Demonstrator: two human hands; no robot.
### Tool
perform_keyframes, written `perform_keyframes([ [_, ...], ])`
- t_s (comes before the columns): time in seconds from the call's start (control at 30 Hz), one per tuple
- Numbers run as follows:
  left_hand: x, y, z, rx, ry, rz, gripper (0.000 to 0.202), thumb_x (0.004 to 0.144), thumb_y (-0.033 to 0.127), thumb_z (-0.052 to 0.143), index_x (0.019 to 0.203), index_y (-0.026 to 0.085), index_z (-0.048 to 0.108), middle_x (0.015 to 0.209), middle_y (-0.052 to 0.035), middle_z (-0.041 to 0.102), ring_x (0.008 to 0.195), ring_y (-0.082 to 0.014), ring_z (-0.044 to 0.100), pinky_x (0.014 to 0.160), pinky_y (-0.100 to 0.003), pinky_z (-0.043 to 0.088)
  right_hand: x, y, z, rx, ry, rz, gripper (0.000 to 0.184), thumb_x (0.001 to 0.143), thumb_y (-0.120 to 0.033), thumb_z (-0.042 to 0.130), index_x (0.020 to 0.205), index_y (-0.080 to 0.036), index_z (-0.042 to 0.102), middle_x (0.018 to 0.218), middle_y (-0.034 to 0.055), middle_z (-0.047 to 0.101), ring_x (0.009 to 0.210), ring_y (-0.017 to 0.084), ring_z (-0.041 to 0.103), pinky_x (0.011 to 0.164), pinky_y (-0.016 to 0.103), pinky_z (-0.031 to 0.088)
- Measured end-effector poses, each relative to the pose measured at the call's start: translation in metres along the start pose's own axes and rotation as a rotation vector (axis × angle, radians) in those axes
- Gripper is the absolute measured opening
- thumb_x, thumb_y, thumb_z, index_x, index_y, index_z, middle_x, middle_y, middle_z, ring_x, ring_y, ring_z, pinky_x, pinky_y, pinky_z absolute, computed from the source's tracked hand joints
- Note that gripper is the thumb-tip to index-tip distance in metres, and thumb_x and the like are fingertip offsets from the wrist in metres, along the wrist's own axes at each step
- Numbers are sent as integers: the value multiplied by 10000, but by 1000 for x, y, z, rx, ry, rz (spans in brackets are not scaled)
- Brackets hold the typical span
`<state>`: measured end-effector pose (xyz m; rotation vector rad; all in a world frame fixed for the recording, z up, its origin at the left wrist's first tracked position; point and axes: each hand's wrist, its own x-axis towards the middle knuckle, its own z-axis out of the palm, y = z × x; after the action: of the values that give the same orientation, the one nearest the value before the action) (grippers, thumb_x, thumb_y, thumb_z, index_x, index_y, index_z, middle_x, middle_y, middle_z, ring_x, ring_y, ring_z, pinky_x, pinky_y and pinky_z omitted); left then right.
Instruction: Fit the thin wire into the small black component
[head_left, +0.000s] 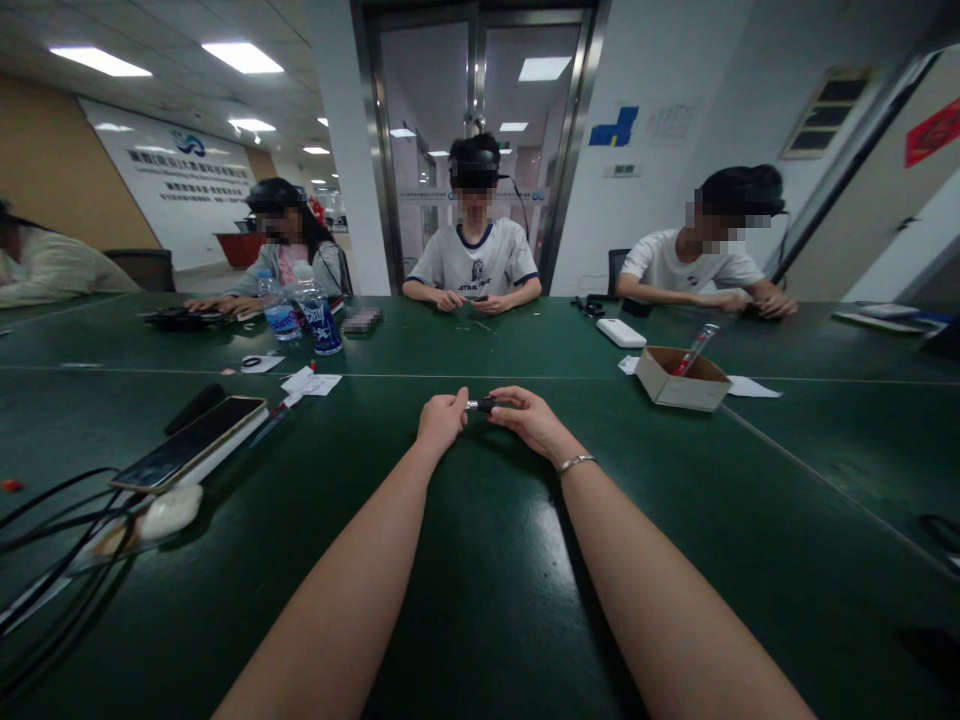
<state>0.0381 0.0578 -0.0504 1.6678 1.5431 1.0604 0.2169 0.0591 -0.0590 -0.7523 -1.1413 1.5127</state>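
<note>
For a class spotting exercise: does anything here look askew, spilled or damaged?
Nothing obviously spilled or damaged shows. Mildly odd: the clear tube leans out of the open box instead of lying inside, and black cables sprawl loosely at left. The held dark-and-silver item is too small to judge.

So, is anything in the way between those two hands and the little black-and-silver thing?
Nothing visible: the left hand and right hand both hold the small black-and-silver object. The open box sits off to the right, the papers to the left.
</note>
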Motion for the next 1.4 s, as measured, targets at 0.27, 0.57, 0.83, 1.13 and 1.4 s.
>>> perform_keyframes([
  [0.27,-1,-1,2,-21,8,60,520,869,558,392,575,175,586,519,-13,566,515,-149,530,569,-269,357,1,-1,2,-1,62,60,241,643,-140,823,840,-138,685,770,50,664,661,139,651,601,214,567],
  [0.57,-4,-2,6,-143,44,165,291,876,462,469,931,214,611,795,-25,637,648,-146,567,573,-246,404,3,-1,4,10,148,43,240,628,-219,847,780,-125,687,654,40,638,506,93,570,431,168,474],
  [0.83,2,-7,7,-182,30,205,206,829,361,562,844,170,638,784,-41,654,703,-154,589,668,-266,443,3,0,2,-3,131,34,278,612,-227,856,806,-115,691,644,44,650,543,110,608,484,175,512],
  [1.13,3,-8,6,-76,20,67,461,821,584,476,662,169,598,619,-25,610,568,-152,538,550,-259,357,1,2,1,-16,76,-5,313,607,-203,851,869,-134,695,741,51,681,594,131,640,558,223,558],
  [1.4,-5,3,0,23,9,44,493,867,543,389,574,187,563,543,-14,551,514,-156,498,527,-276,301,1,1,1,-9,27,18,305,611,-166,840,883,-144,704,803,49,684,620,127,653,588,206,571],
])
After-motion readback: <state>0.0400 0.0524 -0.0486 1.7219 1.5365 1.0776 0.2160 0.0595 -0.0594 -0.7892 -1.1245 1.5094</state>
